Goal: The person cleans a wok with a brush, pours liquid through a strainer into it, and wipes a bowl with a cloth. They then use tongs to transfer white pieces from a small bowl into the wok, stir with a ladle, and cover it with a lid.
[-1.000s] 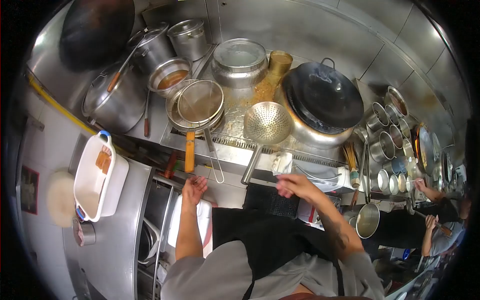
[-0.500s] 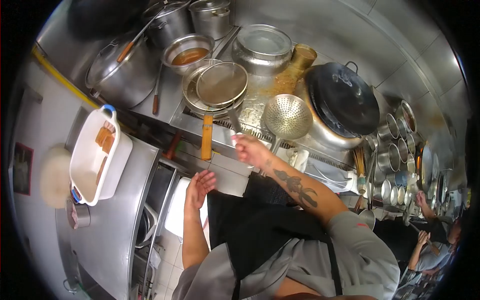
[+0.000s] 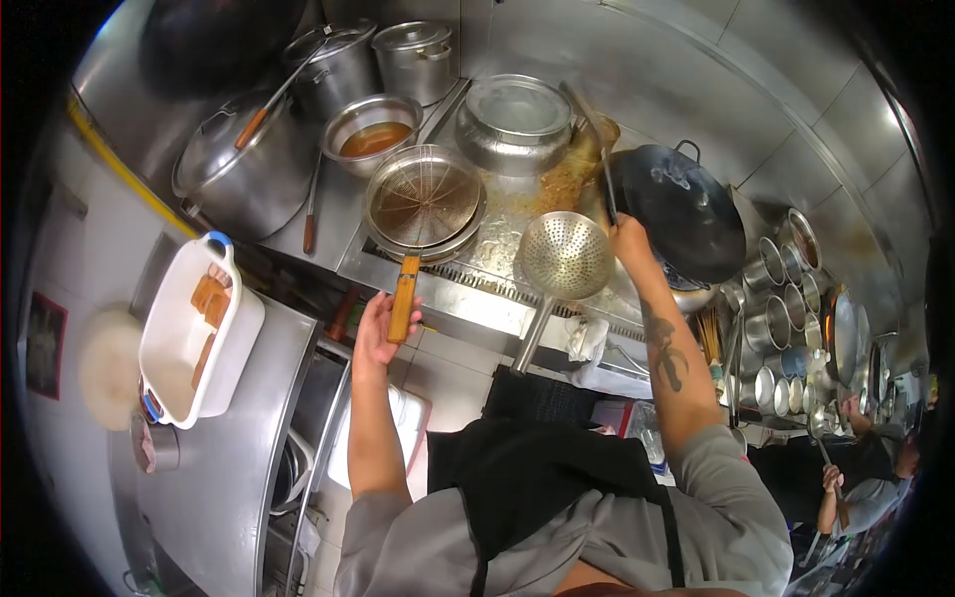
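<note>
Steel stove carries the skimmer, resting over a bowl. Left hand half-curled at its wooden handle; closure cannot be told. Right hand closed on an apparent sieve, edge-on. Advised: wrap handle fully, keep skimmer level, sieve clear of wok.

The worktop is glossy metal, rough with residue toward its back edge. At the front edge, the strainer has metal wires and a smooth wooden handle, the ladle satiny metal; by the right edge, the wok looks semi-gloss.
</note>
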The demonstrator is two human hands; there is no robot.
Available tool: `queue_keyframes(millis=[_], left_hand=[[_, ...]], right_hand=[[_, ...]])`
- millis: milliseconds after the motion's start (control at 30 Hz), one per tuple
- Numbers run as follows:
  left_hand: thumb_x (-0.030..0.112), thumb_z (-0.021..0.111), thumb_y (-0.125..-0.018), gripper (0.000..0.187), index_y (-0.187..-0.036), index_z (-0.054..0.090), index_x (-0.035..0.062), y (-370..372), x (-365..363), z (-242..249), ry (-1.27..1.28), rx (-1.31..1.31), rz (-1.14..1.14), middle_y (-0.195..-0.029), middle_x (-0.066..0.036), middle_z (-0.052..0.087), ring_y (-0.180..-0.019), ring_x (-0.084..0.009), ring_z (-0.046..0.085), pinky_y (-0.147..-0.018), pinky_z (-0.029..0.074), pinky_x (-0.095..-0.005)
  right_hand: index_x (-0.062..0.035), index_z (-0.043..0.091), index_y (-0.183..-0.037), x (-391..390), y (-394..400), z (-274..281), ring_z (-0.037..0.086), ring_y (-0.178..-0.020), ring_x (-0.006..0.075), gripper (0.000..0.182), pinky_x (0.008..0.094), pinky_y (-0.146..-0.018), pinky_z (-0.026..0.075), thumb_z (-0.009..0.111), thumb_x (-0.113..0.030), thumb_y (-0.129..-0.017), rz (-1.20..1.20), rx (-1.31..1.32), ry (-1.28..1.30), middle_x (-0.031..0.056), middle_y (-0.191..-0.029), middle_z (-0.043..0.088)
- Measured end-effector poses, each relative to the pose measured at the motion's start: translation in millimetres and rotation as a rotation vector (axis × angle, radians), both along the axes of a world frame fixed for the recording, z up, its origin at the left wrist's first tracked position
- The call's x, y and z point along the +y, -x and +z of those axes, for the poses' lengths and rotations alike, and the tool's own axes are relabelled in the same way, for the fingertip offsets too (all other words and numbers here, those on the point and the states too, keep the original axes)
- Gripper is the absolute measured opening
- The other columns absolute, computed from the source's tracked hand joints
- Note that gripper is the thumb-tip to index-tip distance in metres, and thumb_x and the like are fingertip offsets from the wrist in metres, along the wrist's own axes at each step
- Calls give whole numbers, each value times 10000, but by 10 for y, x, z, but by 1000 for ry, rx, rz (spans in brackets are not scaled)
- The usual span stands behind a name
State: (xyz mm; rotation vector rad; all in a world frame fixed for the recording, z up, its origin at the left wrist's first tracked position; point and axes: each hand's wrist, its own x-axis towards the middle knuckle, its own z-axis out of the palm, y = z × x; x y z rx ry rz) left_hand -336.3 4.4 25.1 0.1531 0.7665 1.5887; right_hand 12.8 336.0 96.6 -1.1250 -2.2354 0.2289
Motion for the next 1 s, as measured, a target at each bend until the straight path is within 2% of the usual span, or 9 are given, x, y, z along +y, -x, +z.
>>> queue_keyframes(millis=[67, 100, 200, 233, 400, 567, 600, 867, 1000], left_hand=[[160, 470, -908, 232, -1093, 458, 20, 15, 183, -62, 53, 55, -25, -915, -119, 582, -565, -133, 499, -459, 429, -258], [134, 470, -905, 218, -1089, 456, 18, -21, 224, -116, 58, 119, -13, -885, -105, 562, -564, -124, 486, -456, 423, -252], [29, 474, -881, 177, -1056, 451, 17, -312, 193, 298, 64, 200, 23, -829, -77, 524, -560, -104, 467, -439, 405, -233], [32, 471, -883, 172, -1053, 454, 17, -383, 149, 411, 56, 219, 39, -829, -76, 524, -559, -103, 464, -437, 405, -231], [45, 460, -899, 86, -980, 476, 20, -600, 189, 1116, 22, 305, 122, -819, -70, 517, -563, -103, 459, -432, 414, -231], [76, 466, -907, 79, -965, 477, 24, -1070, 428, 1514, -46, 381, 122, -819, -69, 511, -571, -99, 460, -438, 419, -227], [92, 473, -900, 183, -1064, 477, 10, -1232, 503, 1545, -45, 431, 85, -829, -68, 522, -577, -90, 452, -456, 406, -219], [113, 531, -878, 129, -960, 516, 14, -3096, 1509, 1227, -113, 186, -268, -800, -65, 577, -588, -105, 513, -468, 446, -236], [107, 521, -881, 119, -953, 506, 15, -4185, 2082, 1001, -69, 95, -334, -805, -85, 587, -593, -139, 535, -506, 473, -275]], right_hand=[[45, 564, -1030, 13, -119, -6, 586, -494, 297, 242, 387, -483, 457, 460, -63, -838, -52, -13, 196, 245, -674, 575], [36, 567, -1044, 11, -188, -21, 570, -452, 271, 245, 373, -449, 447, 459, -70, -851, -78, -22, 292, 216, -650, 584], [5, 633, -969, -260, -470, 168, 563, -459, 198, 192, 309, -431, 421, 533, -97, -840, -150, 435, 597, 126, -614, 601], [-8, 613, -1023, -333, -614, 226, 463, -418, 73, 195, 248, -375, 360, 522, -94, -873, -110, 520, 592, 17, -590, 541], [-15, 498, -1182, -547, -1277, 693, 440, -396, 83, 283, 215, -343, 327, 500, -70, -904, 9, 881, 709, 26, -642, 532], [-27, 457, -1170, -812, -1866, 1119, 413, -396, 80, 281, 210, -347, 314, 508, -72, -898, 16, 1058, 818, 33, -654, 504], [-29, 453, -1169, -876, -2010, 1152, 408, -397, 79, 281, 209, -348, 313, 509, -72, -897, 27, 1109, 831, 33, -658, 501], [-41, 461, -1174, -1054, -3015, 1050, 413, -382, 85, 282, 205, -340, 308, 527, -107, -909, 127, 1175, 855, 32, -674, 519], [-19, 483, -1131, -1176, -3359, 1033, 424, -386, 78, 256, 205, -336, 300, 537, -101, -894, 34, 1105, 886, 32, -661, 537]])
